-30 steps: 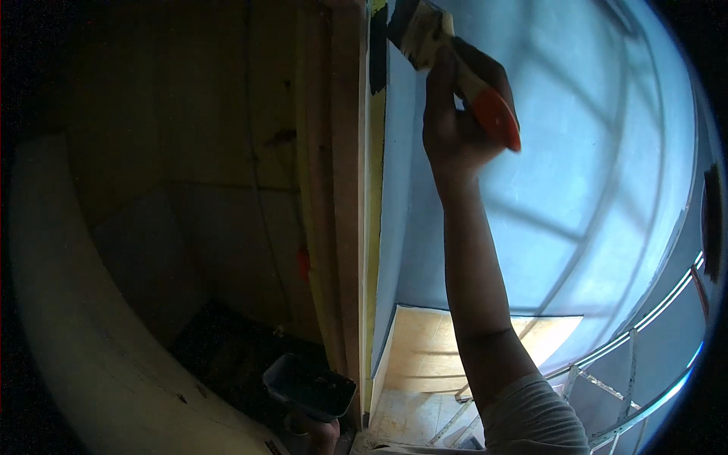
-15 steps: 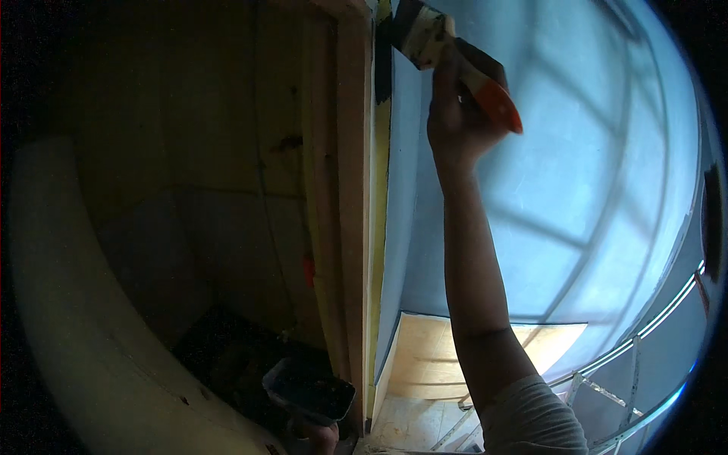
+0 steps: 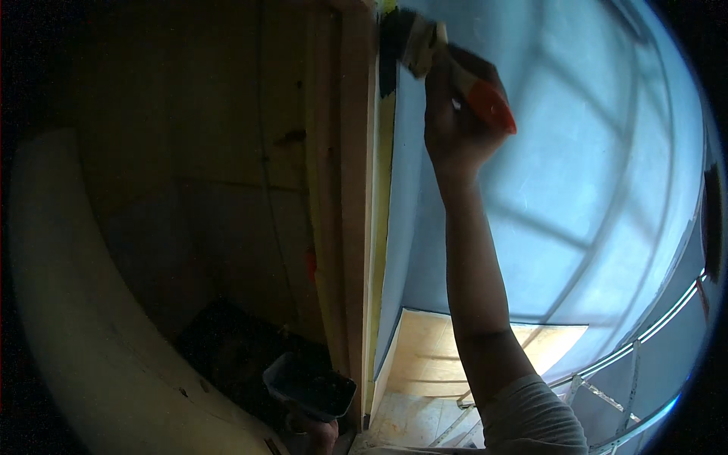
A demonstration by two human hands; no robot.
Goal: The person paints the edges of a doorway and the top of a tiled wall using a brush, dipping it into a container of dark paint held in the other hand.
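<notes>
High up, my right hand [image 3: 464,136] grips a wide paintbrush [image 3: 418,47] by its pale handle, which ends in an orange tip [image 3: 489,108]. Its dark bristles meet the top of a narrow yellow strip [image 3: 384,144], where a dark painted patch [image 3: 387,80] shows. My right arm reaches up from the lower edge. Low in the picture, my left hand [image 3: 323,435] holds a tub [image 3: 285,393] with dark contents from below; most of its fingers are hidden under it.
A brown wooden frame [image 3: 353,227] runs upright left of the strip, beside a dark recess [image 3: 220,159]. To the right stands a pale blue wall [image 3: 561,182]. Below are a wooden board [image 3: 428,349] and metal ladder-like bars [image 3: 633,375]. A pale curved surface [image 3: 83,303] fills the lower left.
My right hand and the paintbrush have shifted slightly down and left, so the bristles now overlap the dark patch. The tub in my left hand has hardly moved.
</notes>
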